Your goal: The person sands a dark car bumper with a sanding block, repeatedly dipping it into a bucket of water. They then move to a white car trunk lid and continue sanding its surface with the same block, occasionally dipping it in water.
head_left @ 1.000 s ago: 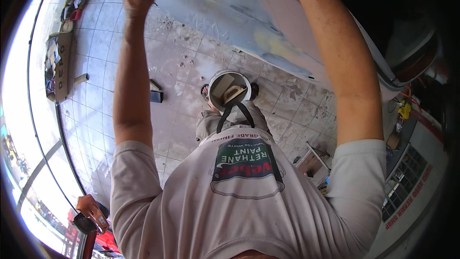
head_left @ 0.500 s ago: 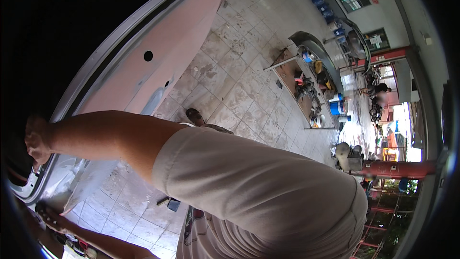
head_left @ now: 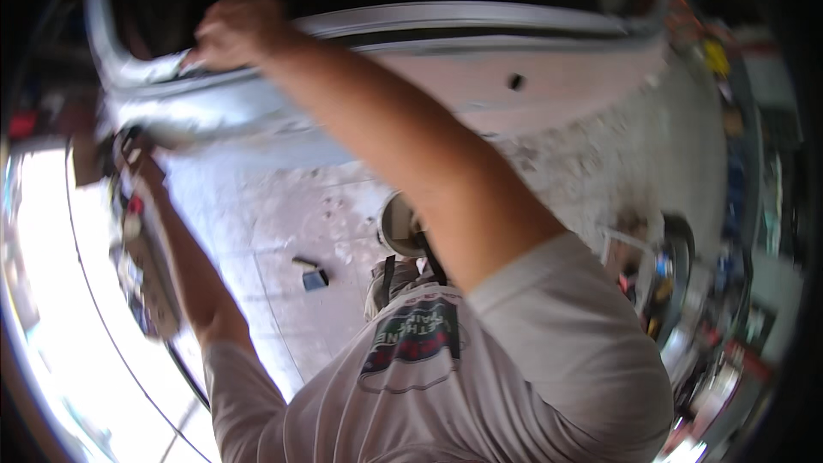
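Note:
A car door panel (head_left: 583,77), patched with pink and grey coatings, spans the upper view, with a metal window frame (head_left: 454,17) along it. My right hand (head_left: 236,30) is on that frame's left portion, fingers curled over the edge. Lower down, beside the panel's left end, my left hand (head_left: 144,163) is blurred by motion near a dark shape; whether it holds this is unclear. A round pale bucket (head_left: 394,223) with flat pieces inside is by my legs, partly behind my right arm.
Tiled floor (head_left: 291,206) carries a dark block (head_left: 315,278). At the right stand a metal rack (head_left: 610,244), a dark curved car part (head_left: 677,231) and blurred clutter. Stacked items (head_left: 146,291) line the left edge, beside a bright opening.
The view swung toward the right side of the shop half a second ago and has swung back to the panel. My right hand remains on the frame; my left hand is at the panel's left end.

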`<state>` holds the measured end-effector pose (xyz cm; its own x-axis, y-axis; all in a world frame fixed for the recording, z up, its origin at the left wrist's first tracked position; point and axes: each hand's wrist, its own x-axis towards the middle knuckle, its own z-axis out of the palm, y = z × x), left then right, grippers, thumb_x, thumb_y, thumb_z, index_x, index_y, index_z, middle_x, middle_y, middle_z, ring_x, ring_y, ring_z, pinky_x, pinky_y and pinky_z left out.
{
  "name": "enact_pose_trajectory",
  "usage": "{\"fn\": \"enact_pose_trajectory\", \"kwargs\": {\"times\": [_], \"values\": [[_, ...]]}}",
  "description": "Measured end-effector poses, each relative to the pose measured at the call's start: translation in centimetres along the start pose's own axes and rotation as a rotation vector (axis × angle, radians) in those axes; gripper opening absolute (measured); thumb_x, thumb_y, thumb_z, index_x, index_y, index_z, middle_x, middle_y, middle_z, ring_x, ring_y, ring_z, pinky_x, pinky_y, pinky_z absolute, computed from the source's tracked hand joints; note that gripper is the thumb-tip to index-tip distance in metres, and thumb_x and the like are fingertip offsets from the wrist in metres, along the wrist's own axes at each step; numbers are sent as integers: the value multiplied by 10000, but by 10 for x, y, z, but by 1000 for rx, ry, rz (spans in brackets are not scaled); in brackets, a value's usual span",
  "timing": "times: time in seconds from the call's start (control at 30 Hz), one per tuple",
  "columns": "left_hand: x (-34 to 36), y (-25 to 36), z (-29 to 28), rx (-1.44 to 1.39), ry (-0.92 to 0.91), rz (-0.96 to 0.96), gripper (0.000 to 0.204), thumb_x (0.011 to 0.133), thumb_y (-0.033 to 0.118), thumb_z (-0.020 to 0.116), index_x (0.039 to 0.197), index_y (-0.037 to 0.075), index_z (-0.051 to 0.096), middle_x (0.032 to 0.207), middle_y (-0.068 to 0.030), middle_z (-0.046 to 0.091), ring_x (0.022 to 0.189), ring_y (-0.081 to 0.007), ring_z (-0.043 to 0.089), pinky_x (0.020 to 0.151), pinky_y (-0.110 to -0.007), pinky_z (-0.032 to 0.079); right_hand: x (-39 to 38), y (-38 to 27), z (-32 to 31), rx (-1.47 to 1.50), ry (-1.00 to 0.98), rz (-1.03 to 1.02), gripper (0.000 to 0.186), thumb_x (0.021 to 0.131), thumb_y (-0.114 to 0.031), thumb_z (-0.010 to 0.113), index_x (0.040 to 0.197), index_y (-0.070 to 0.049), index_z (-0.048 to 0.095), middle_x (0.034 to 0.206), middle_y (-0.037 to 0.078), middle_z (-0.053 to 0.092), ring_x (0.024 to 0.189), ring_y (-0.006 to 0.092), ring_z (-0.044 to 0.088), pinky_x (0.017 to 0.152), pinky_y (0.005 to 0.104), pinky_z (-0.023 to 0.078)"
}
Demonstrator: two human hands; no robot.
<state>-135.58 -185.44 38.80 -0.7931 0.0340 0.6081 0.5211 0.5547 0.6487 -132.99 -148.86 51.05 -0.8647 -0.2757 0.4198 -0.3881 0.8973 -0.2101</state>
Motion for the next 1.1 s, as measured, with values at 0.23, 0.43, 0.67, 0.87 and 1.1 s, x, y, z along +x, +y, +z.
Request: {"fn": "enact_pose_trajectory", "kwargs": {"times": [0.23,0.43,0.67,0.87,1.1], "values": [[-109,210,79,315,11,289,728,771,280,936,1443,146,690,1491,-181,612,1394,-400,547,1203,-525,384,-17,10,-45,-217,-123,-13,696,1058,-727,469,1066,-132,830,969,140,813,977,365,791,846,501,649],[-35,124,17,83,320,-133,628,850,266,863,1434,121,680,1495,-176,615,1352,-370,578,1148,-513,397,-10,10,-51,-200,-157,-76,727,1093,-701,418,1174,-90,805,981,191,807,964,411,786,815,515,652],[-92,158,36,89,-67,330,677,769,333,919,1409,391,706,1563,-9,584,1439,-312,520,1267,-614,288,-8,5,-59,-123,-296,141,712,1091,-732,364,1364,-208,761,1151,161,805,1130,408,758,921,504,635],[-50,77,-1,104,74,143,753,710,255,940,1425,232,708,1530,-96,601,1370,-372,544,1136,-547,421,-12,1,-62,-93,-300,177,767,1076,-765,357,1379,-181,751,1216,185,789,1210,419,727,999,502,608],[-83,139,45,27,-166,504,583,818,344,849,1380,406,708,1536,-11,598,1403,-296,543,1259,-630,292,-14,4,-64,-69,-295,281,838,1019,-815,447,1388,-123,739,1244,221,773,1203,423,728,995,490,600]]}}
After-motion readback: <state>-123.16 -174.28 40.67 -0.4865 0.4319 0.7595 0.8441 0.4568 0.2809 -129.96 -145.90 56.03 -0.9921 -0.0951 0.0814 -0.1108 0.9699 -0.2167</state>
